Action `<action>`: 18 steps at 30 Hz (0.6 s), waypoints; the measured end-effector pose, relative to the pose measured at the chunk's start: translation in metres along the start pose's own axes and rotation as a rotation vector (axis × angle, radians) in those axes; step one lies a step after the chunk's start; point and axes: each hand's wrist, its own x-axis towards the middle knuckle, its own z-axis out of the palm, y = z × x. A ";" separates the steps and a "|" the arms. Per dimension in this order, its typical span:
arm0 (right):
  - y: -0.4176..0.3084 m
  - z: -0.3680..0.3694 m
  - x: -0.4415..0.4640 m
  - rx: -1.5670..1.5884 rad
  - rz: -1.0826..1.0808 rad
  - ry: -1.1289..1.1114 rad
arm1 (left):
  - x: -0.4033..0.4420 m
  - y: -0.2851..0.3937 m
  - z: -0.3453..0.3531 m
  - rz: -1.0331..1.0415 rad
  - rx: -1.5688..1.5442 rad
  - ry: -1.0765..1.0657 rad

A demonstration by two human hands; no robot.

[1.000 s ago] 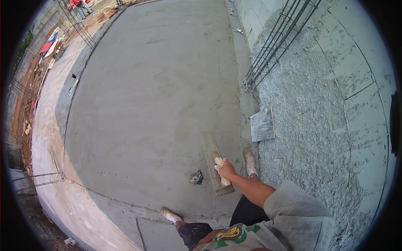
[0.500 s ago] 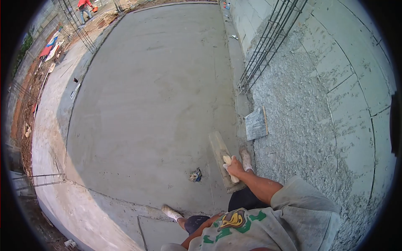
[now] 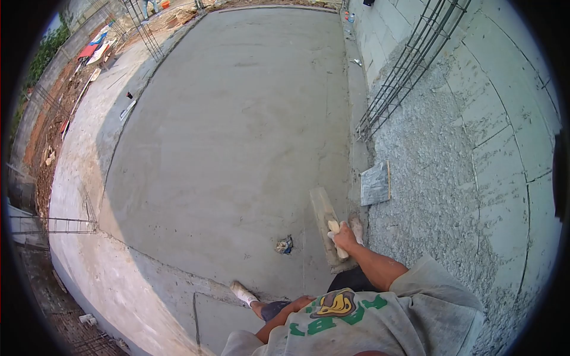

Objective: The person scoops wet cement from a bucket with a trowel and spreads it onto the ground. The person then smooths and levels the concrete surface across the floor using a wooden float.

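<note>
My right hand is closed round the pale handle of a long flat float, whose blade lies on the grey wet-looking concrete beside my right foot. My left hand rests near my left thigh, by the shirt hem; its fingers are too small and partly hidden to make out. A crumpled dark bundle sits in the concrete left of the float. Right of the concrete, a grey square board with a wooden edge leans by the rough wall foot.
A rebar cage rises along the block wall at the right. More rebar sticks out at the left. A pale ledge borders the slab. At the far top left, a person's legs show beside an orange bucket.
The float in my right hand has moved right, nearer my right foot. My left arm has come into view at my thigh. The camera view has shifted, and the distant person is now mostly cut off.
</note>
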 end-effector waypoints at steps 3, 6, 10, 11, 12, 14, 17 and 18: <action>-0.027 -0.023 -0.005 0.240 0.125 -0.054 | -0.055 0.099 -0.035 -0.349 0.026 0.170; -0.027 -0.004 0.008 0.274 0.066 0.019 | -0.102 0.103 -0.038 -0.305 0.138 0.586; -0.091 -0.059 -0.017 0.505 0.254 -0.135 | -0.185 0.089 -0.026 -0.404 0.179 1.092; -0.091 -0.055 -0.015 0.452 0.225 -0.105 | -0.202 0.068 -0.017 -0.420 0.184 1.176; -0.085 -0.046 -0.007 0.398 0.196 -0.073 | -0.217 0.042 -0.006 -0.540 0.184 1.154; -0.086 -0.043 -0.006 0.360 0.174 -0.049 | -0.227 0.027 0.008 -0.714 0.092 1.107; -0.092 -0.046 -0.007 0.414 0.190 -0.080 | -0.220 0.040 0.028 -0.856 -0.152 1.038; -0.090 -0.043 -0.007 0.433 0.198 -0.098 | -0.214 0.038 0.029 -0.831 -0.196 1.039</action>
